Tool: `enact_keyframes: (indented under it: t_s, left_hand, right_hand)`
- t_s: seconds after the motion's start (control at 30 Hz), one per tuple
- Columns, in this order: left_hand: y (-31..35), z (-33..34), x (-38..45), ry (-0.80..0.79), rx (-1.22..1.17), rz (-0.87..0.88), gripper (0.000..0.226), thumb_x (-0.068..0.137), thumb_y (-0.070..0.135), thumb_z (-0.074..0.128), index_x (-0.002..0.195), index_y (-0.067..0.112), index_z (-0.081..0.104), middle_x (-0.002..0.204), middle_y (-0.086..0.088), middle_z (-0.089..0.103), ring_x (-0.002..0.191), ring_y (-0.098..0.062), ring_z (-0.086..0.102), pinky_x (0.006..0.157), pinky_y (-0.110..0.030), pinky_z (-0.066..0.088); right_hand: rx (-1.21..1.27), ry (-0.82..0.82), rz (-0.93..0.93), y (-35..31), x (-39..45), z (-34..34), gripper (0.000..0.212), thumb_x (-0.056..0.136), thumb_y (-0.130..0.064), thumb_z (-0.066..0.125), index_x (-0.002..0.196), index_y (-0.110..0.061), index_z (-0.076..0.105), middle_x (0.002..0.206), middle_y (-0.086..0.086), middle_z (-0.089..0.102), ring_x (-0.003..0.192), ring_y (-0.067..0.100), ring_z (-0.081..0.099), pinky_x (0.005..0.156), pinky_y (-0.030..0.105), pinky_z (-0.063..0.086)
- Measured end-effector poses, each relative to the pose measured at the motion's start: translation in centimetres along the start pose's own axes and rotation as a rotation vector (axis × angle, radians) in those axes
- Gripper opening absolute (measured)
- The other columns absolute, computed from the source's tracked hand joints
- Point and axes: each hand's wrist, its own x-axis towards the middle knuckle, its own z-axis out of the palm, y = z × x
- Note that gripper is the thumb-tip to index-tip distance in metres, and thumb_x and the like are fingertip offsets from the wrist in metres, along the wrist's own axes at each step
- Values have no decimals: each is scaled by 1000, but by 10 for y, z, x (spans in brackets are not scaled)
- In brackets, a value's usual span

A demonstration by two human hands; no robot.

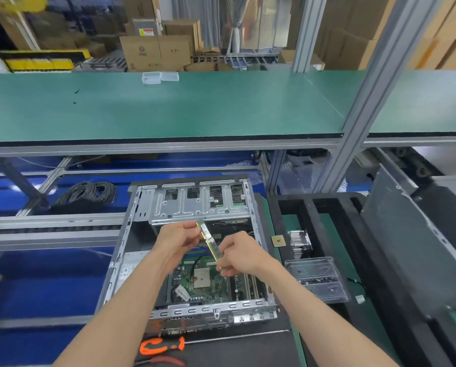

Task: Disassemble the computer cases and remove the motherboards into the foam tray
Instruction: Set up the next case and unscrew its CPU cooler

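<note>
Motherboard (pixel 205 286): flat green board, steel case (pixel 131 234).

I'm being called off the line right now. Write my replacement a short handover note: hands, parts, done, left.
Left hand and right hand each pinch an end of a green memory stick, lifted above the open grey metal computer case.
Green motherboard is still inside the case.
Black foam tray on the right holds a finned metal heatsink and a clear plastic bracket.
Orange-handled screwdriver lies in front of the case.
Left: put down the stick, move the motherboard to the tray.
</note>
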Motion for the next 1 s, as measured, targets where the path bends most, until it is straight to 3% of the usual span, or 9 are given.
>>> enact_keyframes:
  t_s: [0.1,0.23,0.57,0.73,0.9,1.0]
  left_hand:
    - [11,21,-7,-50,-47,18,17,82,-2,76,98,1,75,87,-11,77,70,-16,72,65,-26,56]
    - [28,58,-9,-145,32,103,15,80,7,80,95,5,78,89,-10,77,74,-16,72,67,-24,56]
    - [28,145,-3,-200,286,273,2,85,5,77,86,6,79,81,-10,77,77,-20,76,67,-24,60]
    - [23,151,13,-124,385,310,7,85,8,76,80,12,79,74,-4,76,74,-17,75,67,-24,60]
    - [17,153,25,-140,468,310,8,85,7,74,80,11,78,74,-4,76,75,-19,75,68,-24,59]
    - [16,154,30,-141,478,301,7,84,9,76,79,13,78,73,-6,76,73,-19,75,67,-22,59]
  right_hand:
    - [185,-22,-33,-4,-12,-12,4,95,-5,62,93,-2,60,86,22,67,66,30,72,53,29,56]
    - [273,117,-87,0,-18,-36,22,97,-20,63,83,-4,67,73,11,61,58,24,66,56,31,55]
    - [295,350,-89,44,-27,-113,31,93,-9,62,63,-16,68,65,1,57,58,15,51,51,25,41]
    - [229,418,37,82,-12,-139,24,93,-7,60,70,-6,67,61,9,60,50,14,51,49,27,43]
    - [104,353,192,118,4,-133,22,90,-5,62,69,-2,67,53,12,61,51,24,55,51,26,45]
    - [52,288,293,131,8,-121,17,90,1,59,74,2,64,54,13,64,41,17,57,44,24,47]
